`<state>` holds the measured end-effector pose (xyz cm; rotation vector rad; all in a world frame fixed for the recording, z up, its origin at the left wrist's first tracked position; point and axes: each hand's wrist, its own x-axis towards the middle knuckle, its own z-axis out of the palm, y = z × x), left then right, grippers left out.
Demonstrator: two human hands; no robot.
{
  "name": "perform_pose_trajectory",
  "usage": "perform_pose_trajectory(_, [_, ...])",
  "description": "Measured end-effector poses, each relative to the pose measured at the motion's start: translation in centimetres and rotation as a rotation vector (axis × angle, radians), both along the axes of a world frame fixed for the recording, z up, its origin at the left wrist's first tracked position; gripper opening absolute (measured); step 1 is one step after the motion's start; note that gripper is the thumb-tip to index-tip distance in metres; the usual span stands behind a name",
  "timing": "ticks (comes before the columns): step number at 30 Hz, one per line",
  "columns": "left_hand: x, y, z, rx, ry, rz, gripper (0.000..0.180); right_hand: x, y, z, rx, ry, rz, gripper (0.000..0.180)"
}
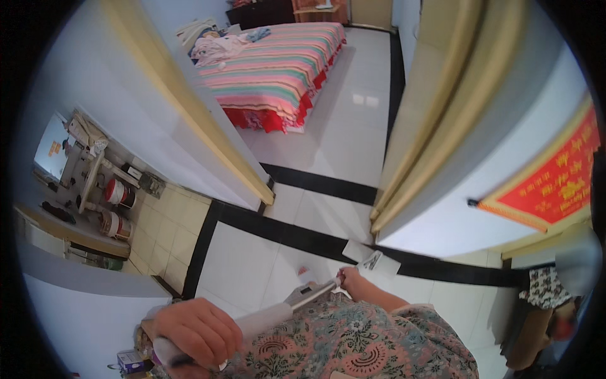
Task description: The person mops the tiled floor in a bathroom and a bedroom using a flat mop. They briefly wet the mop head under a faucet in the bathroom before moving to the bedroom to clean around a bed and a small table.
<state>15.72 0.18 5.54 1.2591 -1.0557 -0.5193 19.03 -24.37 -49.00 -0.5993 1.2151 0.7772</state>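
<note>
Grips a thick, white, smooth-surfaced cylindrical handle (268, 319) with the left hand (199, 331), at the lower left of the view. Drapes the left fingers over the top of the handle, curled and lying close together; cannot tell the placement of the left thumb. Slants from there up toward the right, in front of a grey-green floral fabric garment (360, 347), and continues as a slim, pale, metallic-looking tube (315, 292). Grips the far end of the tube with the right hand (347, 279), with bent fingers closed around it (too small in the view to judge the spacing of each finger).

Shows, just beyond the right hand, a flat, white, roughly rectangular piece (372, 258) with a grey fitting. Lies at floor level, over a floor of glossy white tiles (243, 268) edged with a long, flat black strip (252, 222). Cannot confirm a connection to the tube.

Opens ahead, between cream-yellow door frames (435, 120), onto a rectangular bed with a multicoloured striped fabric cover (271, 69) and a red ruffled lower edge. Includes, at far left, a round red-and-white bucket (118, 191); at right, on the wall, a rectangular red banner with yellow borders (555, 183).
</note>
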Motion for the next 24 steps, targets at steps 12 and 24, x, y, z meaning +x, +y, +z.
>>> perform_pose_trajectory(12, [10.8,16.6,4.8,-0.316,-0.120,-0.020,0.021,18.9,20.0,12.7,0.090,-0.045,-0.212,0.003])
perform_pose_trajectory(24, [37.4,7.9,-4.9,-0.311,-0.130,0.444,0.017,47.3,18.1,17.6,0.042,-0.254,-0.479,0.010])
